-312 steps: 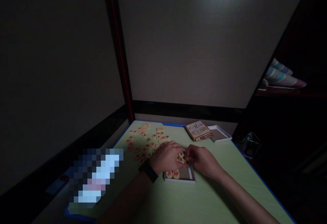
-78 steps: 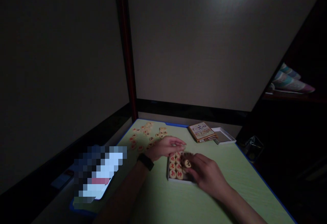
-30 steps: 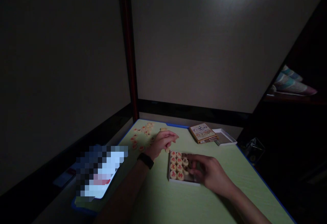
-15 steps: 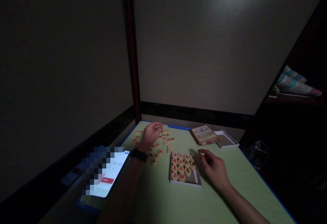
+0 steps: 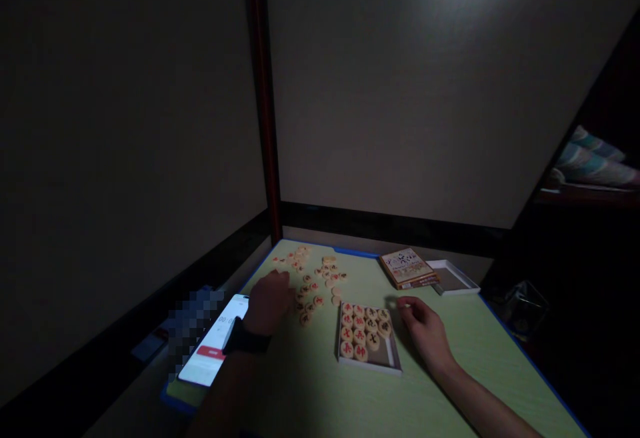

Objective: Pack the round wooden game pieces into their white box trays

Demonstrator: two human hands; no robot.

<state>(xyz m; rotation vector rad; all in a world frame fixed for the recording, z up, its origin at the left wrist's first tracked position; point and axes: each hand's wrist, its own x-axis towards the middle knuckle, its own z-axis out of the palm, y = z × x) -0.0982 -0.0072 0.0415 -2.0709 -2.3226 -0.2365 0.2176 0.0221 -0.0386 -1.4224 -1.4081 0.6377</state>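
Observation:
My left hand (image 5: pixel 270 301), with a dark wristband, is over the table's left side, beside loose xiangqi pieces (image 5: pixel 319 301). Its fingers are blurred and mostly hidden behind the back of the hand, so a grip cannot be made out. To the right of a shallow open box (image 5: pixel 370 367), my right hand (image 5: pixel 425 328) rests loosely curled, its thumb and forefinger slightly apart and no piece visible in it. Rows of round wooden pieces with red and black characters (image 5: pixel 359 337) lie in the box. Bare cardboard shows at its lower right.
A phone (image 5: pixel 203 371) with a lit timer screen lies at the left table edge. At the back right are a printed box lid (image 5: pixel 407 266) and another shallow white tray (image 5: pixel 454 278). More pieces (image 5: pixel 297 257) lie towards the back corner. Walls border the green table (image 5: pixel 440 401).
My left hand has drawn back from the far pieces towards the phone, uncovering pieces at the back. My right hand remains beside the box. The view has shifted slightly left.

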